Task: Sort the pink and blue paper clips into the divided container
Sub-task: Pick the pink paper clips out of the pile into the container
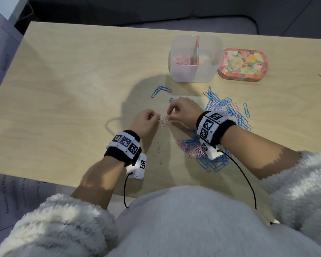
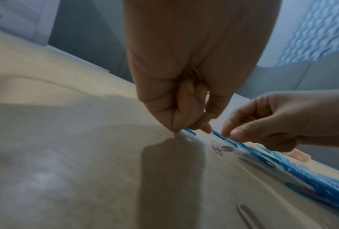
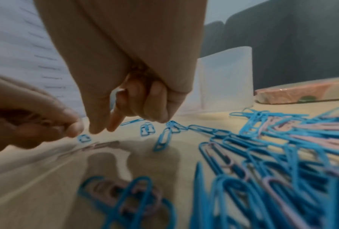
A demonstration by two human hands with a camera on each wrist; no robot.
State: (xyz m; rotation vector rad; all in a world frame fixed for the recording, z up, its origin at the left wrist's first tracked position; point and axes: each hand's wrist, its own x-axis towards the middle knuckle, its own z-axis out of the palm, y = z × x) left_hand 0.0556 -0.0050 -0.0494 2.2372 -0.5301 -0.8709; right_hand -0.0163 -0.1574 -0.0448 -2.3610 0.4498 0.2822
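Pale wooden bench point(image 1: 67, 93) carries everything. Translucent plastic divided container point(image 1: 195, 71) stands at far side, pink clips in left compartment only; right one looks empty (frosted wall blurs it). Mixed heap of blue and pink paper clips point(image 1: 228, 108) lies under right wrist, within easy reach. Left hand point(image 1: 145, 122) curled, seemingly storing gathered pink clips; contents hard to make out. Right hand point(image 1: 183, 111) fingers pinch small pink paper clip point(image 1: 165, 121) at bench.
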